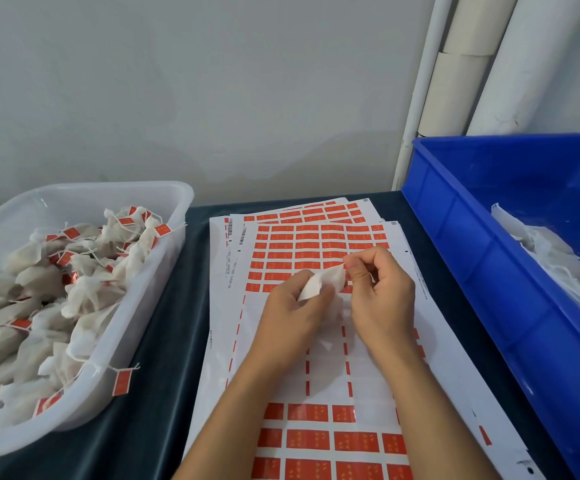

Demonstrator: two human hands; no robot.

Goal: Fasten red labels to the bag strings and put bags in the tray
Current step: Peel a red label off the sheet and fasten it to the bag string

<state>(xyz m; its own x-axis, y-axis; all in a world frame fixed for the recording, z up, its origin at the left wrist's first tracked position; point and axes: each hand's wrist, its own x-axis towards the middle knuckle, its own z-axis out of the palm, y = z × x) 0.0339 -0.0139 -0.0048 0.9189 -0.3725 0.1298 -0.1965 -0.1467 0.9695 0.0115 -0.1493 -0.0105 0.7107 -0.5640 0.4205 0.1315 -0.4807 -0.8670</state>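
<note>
Grey wall behind, dark cloth table (pixel 164 341) under everything. Label sheets (pixel 316 237) spread in the middle, many red labels gone from the centre rows. Clear tray (pixel 164 271) on the left is heaped with finished bags carrying red tags; one tag (pixel 122 382) dangles over its rim. Blue bin (pixel 454 237) on the right holds untagged bags (pixel 551 251).

Both hands are raised over the sheets, together on one small white bag (pixel 323 284). Left hand (pixel 292 317) has fingers curled round the bag's lower end, gripping it. Right hand (pixel 378 289) is curled too, thumb and fingertips pinching at the bag's upper end, probably on the string; the string itself is too small to tell, and no label is visible in either hand.

Risks, as judgement: the thin string could slip out of the pinch, so a label would stick to itself or to a fingertip. A label folded crooked would hold the string weakly and drop off in the tray. Squeezing the bag hard may crumple or tear it. The dangling tag could pull its bag out if brushed.
</note>
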